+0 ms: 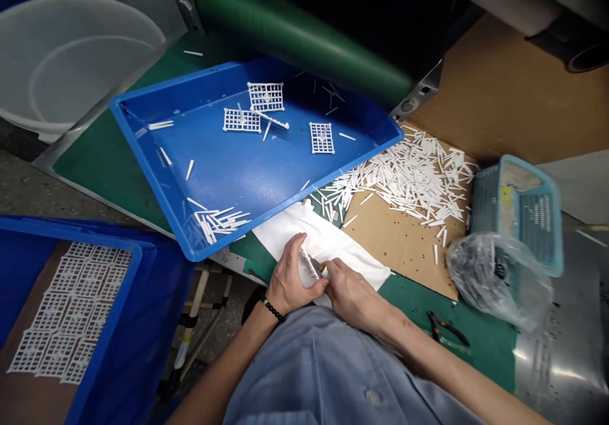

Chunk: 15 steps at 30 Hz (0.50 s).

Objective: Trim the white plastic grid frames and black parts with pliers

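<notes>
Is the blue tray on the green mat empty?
No, it's not empty. The blue tray holds three white plastic grids and loose white sticks, with a little heap of sticks in one corner.

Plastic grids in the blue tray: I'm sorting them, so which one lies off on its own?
The rightmost grid lies alone; the upper grid and left grid sit close together.

- Speckled concrete floor (19,177) at the lower left, dim and grey
- Bench topped with a green mat (109,184)
- Corrugated cardboard sheet (499,95) propped behind the bench
- Green roller (304,32) on a dark machine frame overhead
- Translucent grey plastic tub (61,57) in the far corner
- Scuffed sheet metal (561,361) at the right
</notes>
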{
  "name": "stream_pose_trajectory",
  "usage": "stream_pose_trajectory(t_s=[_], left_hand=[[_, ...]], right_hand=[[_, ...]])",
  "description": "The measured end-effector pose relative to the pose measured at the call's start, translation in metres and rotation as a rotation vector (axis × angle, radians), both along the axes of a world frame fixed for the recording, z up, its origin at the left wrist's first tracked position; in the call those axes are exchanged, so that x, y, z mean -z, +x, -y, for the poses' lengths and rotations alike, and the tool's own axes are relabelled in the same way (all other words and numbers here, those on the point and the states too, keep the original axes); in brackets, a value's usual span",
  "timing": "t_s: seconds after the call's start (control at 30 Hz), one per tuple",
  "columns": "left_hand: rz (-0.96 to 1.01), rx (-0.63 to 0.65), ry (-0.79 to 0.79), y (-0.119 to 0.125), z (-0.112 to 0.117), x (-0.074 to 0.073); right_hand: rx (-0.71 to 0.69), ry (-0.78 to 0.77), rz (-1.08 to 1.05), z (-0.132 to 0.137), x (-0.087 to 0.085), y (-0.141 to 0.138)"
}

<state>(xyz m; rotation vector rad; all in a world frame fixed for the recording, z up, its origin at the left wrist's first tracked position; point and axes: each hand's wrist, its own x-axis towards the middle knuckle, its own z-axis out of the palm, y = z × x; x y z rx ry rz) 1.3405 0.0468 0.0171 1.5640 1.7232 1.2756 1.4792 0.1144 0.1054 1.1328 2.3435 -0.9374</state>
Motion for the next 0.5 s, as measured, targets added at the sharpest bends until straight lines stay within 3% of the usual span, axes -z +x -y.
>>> stream_pose_trajectory(t_s=[0.5], left_hand=[[0.002, 0.012, 0.02, -0.0017, -0.0042, 0.0029]], right_hand=[[-0.007, -0.016, 0.12, -0.0029, 0.0017, -0.0073]])
